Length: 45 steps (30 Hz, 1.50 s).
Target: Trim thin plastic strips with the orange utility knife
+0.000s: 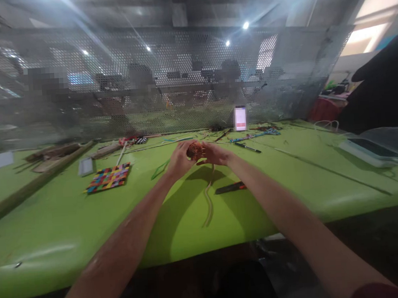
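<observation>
In the middle of the view, my left hand (183, 158) curls round a small roundish orange-brown object (195, 150) with a rough surface. Its exact kind cannot be made out. My right hand (217, 153) closes on the object's right side, where thin pale ends show near the fingertips. From beneath the hands a pale, narrow strip (208, 198) hangs down and curves onto the green table. A dark utility knife (230, 188) with a red part lies just below my right hand, partly covered by the forearm.
The green table (89, 232) carries a multicoloured woven square (109, 178) at left, a small whitish frame (86, 166), and a long pole (36, 185). A black pen (248, 147), an upright phone (240, 118) and a plastic box (371, 152) are farther right. A perforated screen (189, 95) stands behind.
</observation>
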Tool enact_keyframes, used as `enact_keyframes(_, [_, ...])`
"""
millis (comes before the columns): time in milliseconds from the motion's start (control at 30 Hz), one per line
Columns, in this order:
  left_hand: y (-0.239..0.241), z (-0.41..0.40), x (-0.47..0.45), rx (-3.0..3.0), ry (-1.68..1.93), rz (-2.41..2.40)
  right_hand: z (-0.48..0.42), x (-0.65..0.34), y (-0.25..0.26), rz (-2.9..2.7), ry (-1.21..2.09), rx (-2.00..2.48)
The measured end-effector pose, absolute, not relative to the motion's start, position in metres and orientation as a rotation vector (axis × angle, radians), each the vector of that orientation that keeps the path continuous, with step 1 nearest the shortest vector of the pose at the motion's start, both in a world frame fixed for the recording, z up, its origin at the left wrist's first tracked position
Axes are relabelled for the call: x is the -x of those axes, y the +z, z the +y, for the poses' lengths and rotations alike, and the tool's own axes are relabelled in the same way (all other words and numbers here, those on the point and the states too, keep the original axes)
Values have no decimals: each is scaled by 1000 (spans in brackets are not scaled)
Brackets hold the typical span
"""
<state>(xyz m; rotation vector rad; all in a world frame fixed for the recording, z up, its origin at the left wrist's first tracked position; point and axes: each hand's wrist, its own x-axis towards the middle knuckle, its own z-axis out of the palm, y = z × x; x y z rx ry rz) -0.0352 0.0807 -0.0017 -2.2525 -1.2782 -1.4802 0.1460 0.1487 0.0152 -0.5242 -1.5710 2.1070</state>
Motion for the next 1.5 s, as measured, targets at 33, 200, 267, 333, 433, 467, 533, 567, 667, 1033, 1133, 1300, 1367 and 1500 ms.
enact_keyframes(33, [-2, 81, 36, 2249, -1463, -1272, 149, -147, 16, -1588, 2104, 520])
enact_keyframes(200, [-4, 81, 38, 2274, -1393, -1278, 147, -145, 14, -1684, 2097, 474])
enact_keyframes(267, [-5, 81, 38, 2287, -1400, -1273, 147, -142, 13, -1687, 2077, 480])
enact_keyframes(333, [-5, 81, 37, 2315, -1416, -1269, 148, -141, 12, -1664, 2046, 508])
enact_keyframes(433, [-5, 81, 36, 2401, -1419, -1225, 149, -143, 12, -1632, 2010, 540])
enact_keyframes(467, [-5, 80, 35, 2428, -1419, -1204, 149, -144, 13, -1643, 1999, 549])
enact_keyframes(533, [-5, 80, 35, 2473, -1415, -1170, 149, -147, 14, -1684, 1972, 573])
enact_keyframes(567, [-5, 80, 35, 2488, -1413, -1170, 149, -147, 14, -1701, 1959, 586])
enact_keyframes(667, [-5, 79, 36, 2519, -1405, -1215, 148, -148, 15, -1736, 1929, 613])
enact_keyframes(1033, [-5, 82, 38, 2574, -1336, -1265, 153, -144, 10, -1829, 1870, 621])
enact_keyframes(1133, [-5, 80, 36, 2592, -1343, -1289, 153, -143, 9, -1831, 1861, 642])
enact_keyframes(1300, [-7, 80, 35, 2586, -1393, -1272, 153, -142, 8, -1814, 1827, 654])
enact_keyframes(1367, [-8, 81, 35, 2572, -1403, -1282, 153, -142, 8, -1795, 1843, 638])
enact_keyframes(1500, [-9, 80, 36, 2621, -1380, -1278, 153, -143, 8, -1777, 1865, 607])
